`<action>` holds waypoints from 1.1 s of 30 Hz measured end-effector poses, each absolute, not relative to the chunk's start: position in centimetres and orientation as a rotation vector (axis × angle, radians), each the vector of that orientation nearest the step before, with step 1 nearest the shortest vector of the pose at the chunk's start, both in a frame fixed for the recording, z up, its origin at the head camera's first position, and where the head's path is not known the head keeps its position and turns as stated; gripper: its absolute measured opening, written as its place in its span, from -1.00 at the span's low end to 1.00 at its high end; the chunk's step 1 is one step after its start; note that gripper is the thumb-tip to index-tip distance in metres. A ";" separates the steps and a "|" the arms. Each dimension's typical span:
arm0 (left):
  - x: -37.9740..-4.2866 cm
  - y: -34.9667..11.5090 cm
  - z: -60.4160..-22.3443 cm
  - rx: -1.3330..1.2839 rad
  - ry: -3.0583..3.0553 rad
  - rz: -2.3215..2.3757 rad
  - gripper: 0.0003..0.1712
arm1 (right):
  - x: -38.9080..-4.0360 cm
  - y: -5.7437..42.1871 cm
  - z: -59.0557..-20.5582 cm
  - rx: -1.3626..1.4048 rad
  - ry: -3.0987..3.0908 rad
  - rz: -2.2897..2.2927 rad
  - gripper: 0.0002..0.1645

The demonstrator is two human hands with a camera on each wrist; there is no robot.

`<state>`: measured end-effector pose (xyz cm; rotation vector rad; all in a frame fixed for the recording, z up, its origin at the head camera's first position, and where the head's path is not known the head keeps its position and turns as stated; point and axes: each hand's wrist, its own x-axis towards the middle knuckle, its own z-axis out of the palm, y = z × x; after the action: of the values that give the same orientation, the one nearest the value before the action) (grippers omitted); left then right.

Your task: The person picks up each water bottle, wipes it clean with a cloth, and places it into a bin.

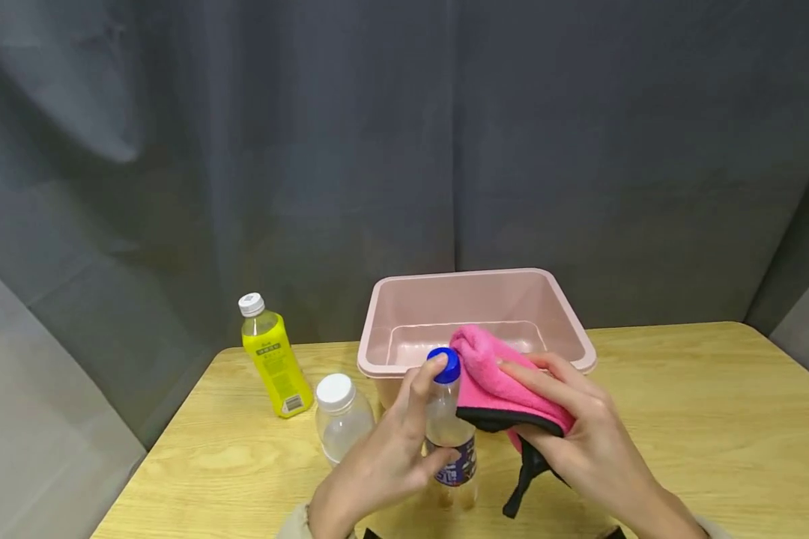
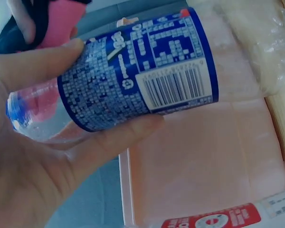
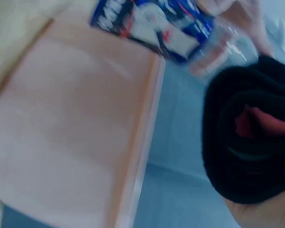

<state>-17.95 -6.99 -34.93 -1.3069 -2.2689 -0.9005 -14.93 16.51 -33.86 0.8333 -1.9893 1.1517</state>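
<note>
In the head view, my left hand (image 1: 380, 457) grips a clear plastic bottle (image 1: 460, 468) with a blue cap and a blue printed label. It stands nearly upright, its index finger at the cap. The left wrist view shows the thumb and a finger around the bottle's label (image 2: 137, 71), with a barcode facing the camera. My right hand (image 1: 589, 419) holds a folded pink cloth (image 1: 492, 374) with black edging, a black strap hanging below. The cloth is right beside the bottle's cap and neck; contact is hard to tell. In the right wrist view the black edging (image 3: 213, 128) appears rolled up.
A pink plastic basin (image 1: 465, 296) stands behind both hands. Left of the bottle is a clear jar (image 1: 344, 427) with a white lid, partly behind my left hand. Farther left stands a yellow bottle (image 1: 276, 367) with a white cap. A grey curtain (image 1: 337, 150) hangs behind the wooden table (image 1: 701, 419).
</note>
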 end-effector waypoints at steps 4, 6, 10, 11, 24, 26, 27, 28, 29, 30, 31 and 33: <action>-17.9 -7.0 -34.7 -1.304 -2.262 -0.895 0.26 | -14.9 16.7 -33.3 0.845 -2.014 1.023 0.05; -17.8 -7.1 -34.8 -1.300 -2.267 -0.904 0.26 | -14.7 16.6 -33.4 0.854 -2.023 0.996 0.06; -17.7 -7.3 -34.9 -1.300 -2.266 -0.910 0.26 | -14.5 16.4 -33.6 0.862 -2.032 0.985 0.03; -17.7 -7.3 -34.9 -1.303 -2.265 -0.910 0.26 | -14.5 16.4 -33.6 0.870 -2.034 0.988 0.01; -18.2 -6.9 -34.7 -1.280 -2.279 -0.914 0.31 | -15.4 17.8 -34.1 0.911 -2.310 0.739 -0.41; -18.2 -7.1 -34.6 -1.272 -2.282 -0.918 0.33 | -15.8 17.6 -34.8 0.927 -2.429 0.685 -0.46; -18.1 -7.2 -34.6 -1.270 -2.288 -0.922 0.33 | -16.0 17.5 -35.2 0.934 -2.494 0.670 -0.47; -18.1 -7.2 -34.6 -1.270 -2.290 -0.928 0.33 | -16.1 17.4 -35.7 0.938 -2.560 0.646 -0.48; -18.1 -7.2 -34.7 -1.274 -2.293 -0.934 0.33 | -16.3 17.3 -36.2 0.945 -2.619 0.607 -0.50; -18.0 -7.1 -34.6 -1.276 -2.295 -0.935 0.32 | -16.4 17.3 -36.7 0.949 -2.672 0.557 -0.50; -18.0 -7.1 -34.6 -1.278 -2.301 -0.939 0.31 | -16.5 17.2 -37.2 0.951 -2.725 0.513 -0.52; -17.9 -7.0 -34.6 -1.281 -2.306 -0.934 0.30 | -16.6 17.2 -38.1 0.955 -2.811 0.440 -0.57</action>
<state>-17.93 -6.96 -34.64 -1.2813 -2.3063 -0.9335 -16.62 17.16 -38.12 0.9554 -2.8107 0.4403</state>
